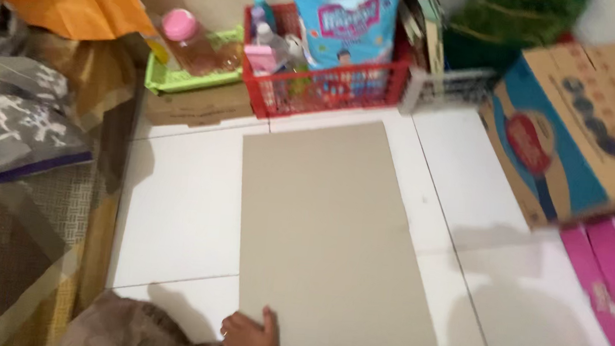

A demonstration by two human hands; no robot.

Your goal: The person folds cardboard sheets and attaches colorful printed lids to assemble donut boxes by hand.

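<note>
Lying flat on the white tiled floor point(178, 206), the large grey-brown cardboard sheet point(332, 234) is already spread out whole, its long sides running away from the person toward the wall, and nothing rests on it; as far as the view shows it bears no cut, fold or mark, so the laying-out looks done and any further work on it not yet begun. Beyond its far edge stand a printed cardboard box point(579, 122) at the right, a red basket point(330, 86) of bottles and a packet, and a smaller green basket point(190, 74). At the sheet's near left corner one hand point(252, 335), seemingly the left, rests open with fingers spread, pressing the edge rather than gripping. The right hand is out of view.
</note>
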